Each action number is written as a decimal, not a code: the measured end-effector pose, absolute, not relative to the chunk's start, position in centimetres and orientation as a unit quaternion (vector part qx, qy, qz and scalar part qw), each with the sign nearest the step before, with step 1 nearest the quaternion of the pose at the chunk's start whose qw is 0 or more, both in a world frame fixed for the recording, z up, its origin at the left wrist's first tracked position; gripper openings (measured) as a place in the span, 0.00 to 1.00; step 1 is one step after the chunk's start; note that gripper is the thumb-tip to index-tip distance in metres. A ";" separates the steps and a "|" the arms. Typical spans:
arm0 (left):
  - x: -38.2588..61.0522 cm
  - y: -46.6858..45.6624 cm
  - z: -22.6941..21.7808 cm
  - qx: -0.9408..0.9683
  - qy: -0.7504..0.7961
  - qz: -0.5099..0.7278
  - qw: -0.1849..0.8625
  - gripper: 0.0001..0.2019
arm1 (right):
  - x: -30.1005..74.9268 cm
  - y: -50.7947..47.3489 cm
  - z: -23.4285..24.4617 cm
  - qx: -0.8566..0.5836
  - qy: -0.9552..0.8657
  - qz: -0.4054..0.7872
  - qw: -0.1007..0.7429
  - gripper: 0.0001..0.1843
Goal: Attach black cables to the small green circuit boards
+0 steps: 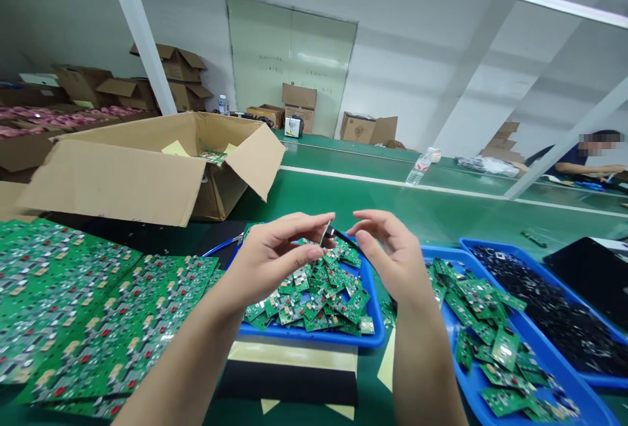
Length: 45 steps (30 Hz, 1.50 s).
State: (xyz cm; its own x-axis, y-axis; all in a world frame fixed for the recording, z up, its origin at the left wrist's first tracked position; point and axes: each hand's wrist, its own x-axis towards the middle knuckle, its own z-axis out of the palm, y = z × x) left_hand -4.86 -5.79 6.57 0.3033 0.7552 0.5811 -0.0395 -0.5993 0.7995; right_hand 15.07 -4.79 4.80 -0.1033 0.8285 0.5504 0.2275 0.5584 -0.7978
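My left hand (277, 249) pinches a small circuit board (326, 232) between thumb and fingers. The board is seen almost edge-on, and a small black part (330, 232) sticks out from its right side. Just to the right, my right hand (390, 252) is held with thumb and fingers apart and nothing visible between them. Both hands are above a blue tray (377, 321) heaped with small green circuit boards (314, 298).
On the left lie large green board panels (108, 308), behind them an open cardboard box (122, 177). To the right, a blue tray (471, 387) holds boards and another tray (471, 243) small black parts. A bottle (419, 167) stands behind; a person (583, 158) sits far right.
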 end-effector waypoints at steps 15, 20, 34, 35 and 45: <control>-4.8 -5.6 6.5 0.712 0.194 0.458 0.496 0.15 | 14.5 -4.9 4.8 -0.288 -0.757 -0.013 0.586 0.06; -4.7 -5.6 6.5 0.736 0.221 0.397 0.502 0.16 | 14.3 -4.7 4.8 -0.278 -0.734 -0.126 0.607 0.08; -6.5 -5.8 7.4 0.814 0.226 0.311 0.434 0.12 | 14.0 -4.5 4.4 -0.265 -0.660 -0.012 0.703 0.25; -6.5 -5.9 7.3 0.820 0.231 0.311 0.421 0.14 | 14.4 -4.5 4.5 -0.268 -0.626 0.011 0.733 0.26; -6.8 -6.2 7.2 0.829 0.255 0.409 0.286 0.18 | 20.0 -3.1 5.8 -0.275 -0.419 0.178 0.847 0.07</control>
State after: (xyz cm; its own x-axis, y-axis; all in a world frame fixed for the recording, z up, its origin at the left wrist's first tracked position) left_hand -6.82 -6.24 7.23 0.5364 0.6556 0.5315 0.1889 -0.7070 0.6815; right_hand 20.00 -3.12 5.78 0.5849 0.5324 0.6119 -0.0709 0.7850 -0.6154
